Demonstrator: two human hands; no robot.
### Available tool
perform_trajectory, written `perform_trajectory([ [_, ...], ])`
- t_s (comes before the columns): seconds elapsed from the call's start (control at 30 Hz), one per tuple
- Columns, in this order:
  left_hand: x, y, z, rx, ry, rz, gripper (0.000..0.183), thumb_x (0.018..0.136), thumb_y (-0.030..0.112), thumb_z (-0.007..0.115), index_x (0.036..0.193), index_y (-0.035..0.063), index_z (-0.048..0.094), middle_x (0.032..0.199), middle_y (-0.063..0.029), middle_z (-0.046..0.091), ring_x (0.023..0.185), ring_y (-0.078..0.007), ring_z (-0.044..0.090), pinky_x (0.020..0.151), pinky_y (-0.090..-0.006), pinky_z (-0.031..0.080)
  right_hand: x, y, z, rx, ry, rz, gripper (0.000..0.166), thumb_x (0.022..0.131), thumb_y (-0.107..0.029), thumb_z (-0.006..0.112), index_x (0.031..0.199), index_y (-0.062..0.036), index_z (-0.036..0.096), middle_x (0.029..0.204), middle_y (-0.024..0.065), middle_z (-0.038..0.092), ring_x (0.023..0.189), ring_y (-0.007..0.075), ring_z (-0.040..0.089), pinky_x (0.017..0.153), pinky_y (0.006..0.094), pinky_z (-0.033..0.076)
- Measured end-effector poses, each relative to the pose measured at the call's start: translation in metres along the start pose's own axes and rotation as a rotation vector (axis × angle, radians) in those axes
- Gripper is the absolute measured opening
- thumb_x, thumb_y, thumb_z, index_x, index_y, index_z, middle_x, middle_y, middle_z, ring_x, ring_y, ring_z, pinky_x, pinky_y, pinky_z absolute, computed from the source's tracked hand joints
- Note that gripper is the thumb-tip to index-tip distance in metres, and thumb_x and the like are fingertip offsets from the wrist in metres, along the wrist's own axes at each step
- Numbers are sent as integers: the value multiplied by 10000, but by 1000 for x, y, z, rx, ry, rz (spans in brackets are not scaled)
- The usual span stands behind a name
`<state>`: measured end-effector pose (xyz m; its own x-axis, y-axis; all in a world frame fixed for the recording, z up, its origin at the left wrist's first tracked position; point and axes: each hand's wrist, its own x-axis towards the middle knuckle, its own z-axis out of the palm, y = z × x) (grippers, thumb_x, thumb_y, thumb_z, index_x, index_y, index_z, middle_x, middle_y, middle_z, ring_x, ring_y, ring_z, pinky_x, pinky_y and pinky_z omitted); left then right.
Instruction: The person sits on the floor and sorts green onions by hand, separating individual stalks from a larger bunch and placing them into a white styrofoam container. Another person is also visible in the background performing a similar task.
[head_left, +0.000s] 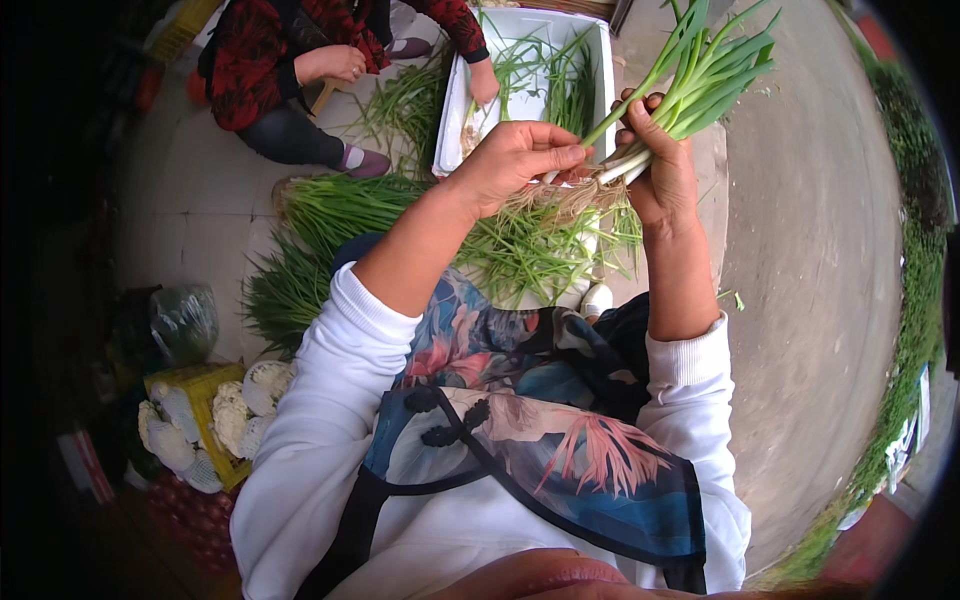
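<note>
My right hand (660, 165) grips a bunch of green onions (697, 90), their leaves pointing up and away and their stringy roots hanging below. Between the thumb and fingers of my left hand (525, 157) is the lower stem of a single green onion (611, 124), which slants up across the bunch. Brown roots (577, 196) dangle under both hands. Below them, loose green leaves (532, 251) lie scattered on the floor in front of my lap.
A white foam box (609, 67) holding green onions stands ahead, with another person's hand (484, 81) reaching into it. Green onion bundles (352, 206) lie to the left. Cauliflowers (229, 412) in netting fill a yellow crate (199, 390). Concrete pavement (810, 262) stretches along the right.
</note>
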<state>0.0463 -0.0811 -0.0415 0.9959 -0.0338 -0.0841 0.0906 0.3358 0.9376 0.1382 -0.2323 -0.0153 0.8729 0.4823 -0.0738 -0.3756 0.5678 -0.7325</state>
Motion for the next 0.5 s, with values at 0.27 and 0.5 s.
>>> perform_trajectory([
  [0.27, 0, -2, 1, 162, 248, 111, 192, 768, 87, 675, 913, -33, 641, 764, -59, 644, 656, -84, 560, 623, -194, 456, -2, 9, 5, -177, 54, -12, 210, 738, -37, 690, 869, -27, 527, 816, 71, 590, 649, 118, 547, 575, 210, 435],
  [0.5, 2, -5, -2, 167, 320, 157, 158, 780, 100, 658, 876, -25, 645, 749, -54, 638, 653, -89, 557, 614, -211, 440, -3, 11, 8, -178, 71, -84, 182, 748, -17, 673, 871, -24, 540, 814, 59, 597, 744, 137, 594, 618, 208, 461],
])
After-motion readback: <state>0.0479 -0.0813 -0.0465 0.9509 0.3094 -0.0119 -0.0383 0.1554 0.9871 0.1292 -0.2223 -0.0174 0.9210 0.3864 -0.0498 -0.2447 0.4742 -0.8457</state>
